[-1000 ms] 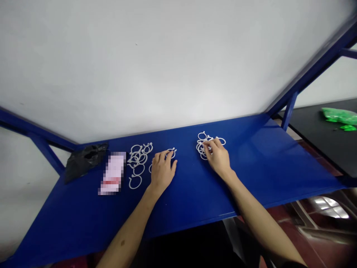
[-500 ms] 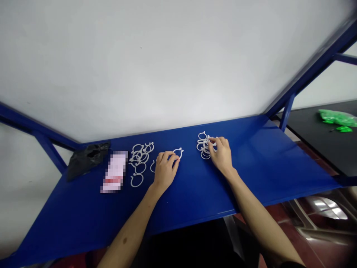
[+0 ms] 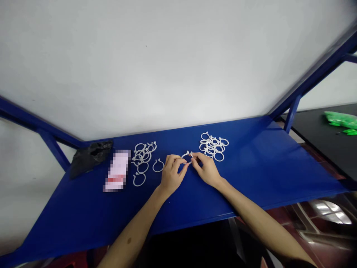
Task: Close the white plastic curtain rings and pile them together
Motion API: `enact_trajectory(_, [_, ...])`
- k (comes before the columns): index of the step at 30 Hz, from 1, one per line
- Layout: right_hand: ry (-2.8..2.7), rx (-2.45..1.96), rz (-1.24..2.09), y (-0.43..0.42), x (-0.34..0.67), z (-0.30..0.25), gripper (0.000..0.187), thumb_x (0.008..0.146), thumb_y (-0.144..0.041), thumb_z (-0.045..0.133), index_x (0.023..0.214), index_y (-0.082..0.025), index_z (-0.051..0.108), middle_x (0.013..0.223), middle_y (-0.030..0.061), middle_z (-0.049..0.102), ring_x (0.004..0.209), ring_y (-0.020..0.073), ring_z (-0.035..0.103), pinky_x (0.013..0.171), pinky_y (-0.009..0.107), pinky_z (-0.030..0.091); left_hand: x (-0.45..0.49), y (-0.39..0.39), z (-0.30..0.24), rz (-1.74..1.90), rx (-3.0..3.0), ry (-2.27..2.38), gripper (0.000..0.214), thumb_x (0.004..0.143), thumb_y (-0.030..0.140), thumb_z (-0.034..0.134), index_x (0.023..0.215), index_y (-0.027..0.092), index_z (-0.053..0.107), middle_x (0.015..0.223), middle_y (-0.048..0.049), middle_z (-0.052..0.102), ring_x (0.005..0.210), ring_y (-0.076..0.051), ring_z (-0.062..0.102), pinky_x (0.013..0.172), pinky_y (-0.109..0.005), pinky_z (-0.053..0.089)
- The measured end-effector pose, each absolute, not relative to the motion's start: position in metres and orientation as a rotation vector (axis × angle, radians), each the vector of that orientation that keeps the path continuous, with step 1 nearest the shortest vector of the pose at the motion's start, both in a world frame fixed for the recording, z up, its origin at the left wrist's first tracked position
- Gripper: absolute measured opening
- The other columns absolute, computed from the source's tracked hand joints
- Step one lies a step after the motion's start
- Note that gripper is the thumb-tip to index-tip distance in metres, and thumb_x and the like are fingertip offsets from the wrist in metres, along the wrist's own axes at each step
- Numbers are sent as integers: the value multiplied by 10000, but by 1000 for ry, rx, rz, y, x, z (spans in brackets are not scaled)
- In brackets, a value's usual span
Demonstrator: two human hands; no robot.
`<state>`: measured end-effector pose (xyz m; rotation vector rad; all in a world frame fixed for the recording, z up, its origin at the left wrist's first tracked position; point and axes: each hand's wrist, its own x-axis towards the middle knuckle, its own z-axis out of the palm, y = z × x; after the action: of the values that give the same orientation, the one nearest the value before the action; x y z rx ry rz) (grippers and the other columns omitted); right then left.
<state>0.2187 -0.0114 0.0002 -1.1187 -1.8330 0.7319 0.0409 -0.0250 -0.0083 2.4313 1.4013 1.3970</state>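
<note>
White ring sat between both hands over the worktop, its ends toward the right. Left hand: grip closed on the ring's left side. Right hand, nearer the ends: grip pinched at the looped tip.

The left hand and the right hand meet above the blue table, gripping a white open ring between their fingertips. A single ring lies just left of the left hand, beside the left ring pile; the right ring pile lies beyond the right hand. A pixelated packet and a black bag occupy the table's left end
</note>
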Motion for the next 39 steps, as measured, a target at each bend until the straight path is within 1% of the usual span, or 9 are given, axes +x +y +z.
enact_trajectory(4, [-1947, -1092, 571, -6, 226, -6, 212, 1003, -261, 498, 1106, -189, 668, 867, 60, 693, 755, 184, 658, 742, 325, 543, 42, -24, -9, 1394, 2301, 1459, 230, 972, 218, 577, 1201, 208, 595, 1023, -68, 680, 919, -184, 647, 840, -337, 543])
enact_trajectory(6, [-1985, -1080, 508, -6, 227, -10, 216, 1011, -267, 496, 1112, -198, 674, 872, 66, 686, 783, 198, 659, 748, 337, 546, 42, -24, -10, 1328, 2324, 1423, 260, 995, 220, 539, 1252, 224, 573, 1001, -48, 714, 869, -170, 674, 816, -326, 551])
enact_trajectory(10, [-1898, -1087, 497, -8, 224, -12, 185, 1008, -280, 524, 1135, -216, 643, 907, 59, 694, 781, 191, 666, 747, 332, 555, 41, -25, -12, 1272, 2308, 1430, 277, 1011, 234, 511, 1284, 224, 559, 997, -42, 753, 880, -179, 708, 828, -340, 558])
enact_trajectory(14, [-1880, -1041, 499, -11, 222, -10, 96, 1005, -262, 537, 997, -214, 620, 873, 47, 684, 745, 177, 654, 710, 318, 548, 43, -28, -10, 1297, 2274, 1372, 269, 1025, 217, 471, 1276, 224, 569, 988, -36, 767, 904, -173, 725, 841, -332, 560])
enact_trajectory(17, [-1913, -971, 466, -10, 225, -9, 76, 1004, -225, 536, 964, -219, 600, 876, 47, 681, 767, 179, 651, 709, 320, 544, 46, -32, -8, 1312, 2270, 1315, 257, 1026, 199, 462, 1254, 217, 580, 977, -33, 770, 893, -167, 728, 822, -322, 557])
enact_trajectory(26, [-2014, -869, 311, -13, 226, -9, 95, 1003, -154, 526, 1030, -228, 578, 884, 47, 662, 800, 183, 612, 723, 334, 539, 44, -32, -8, 1324, 2260, 1291, 245, 1016, 153, 460, 1215, 208, 591, 922, -17, 762, 849, -160, 715, 791, -321, 529])
enact_trajectory(33, [-2112, -858, 202, -14, 227, -10, 142, 1013, -151, 485, 1047, -214, 608, 859, 62, 662, 769, 190, 599, 694, 339, 536, 43, -32, -13, 1237, 2327, 1272, 315, 1019, 128, 423, 1290, 206, 563, 889, -16, 742, 820, -161, 680, 775, -333, 504])
enact_trajectory(35, [-2108, -881, 160, -13, 225, -6, 169, 1016, -161, 474, 1063, -219, 626, 853, 60, 674, 756, 190, 609, 687, 331, 540, 40, -30, -13, 1159, 2375, 1291, 335, 1028, 158, 419, 1330, 217, 553, 933, -30, 749, 854, -172, 678, 802, -348, 498])
enact_trajectory(39, [-2008, -1001, 82, -4, 230, 9, 168, 1010, -241, 501, 1041, -242, 666, 885, 59, 688, 768, 191, 629, 708, 326, 550, 24, -19, -10, 878, 2472, 1486, 394, 1003, 260, 494, 1394, 264, 543, 1131, -73, 727, 1021, -227, 641, 900, -395, 479])
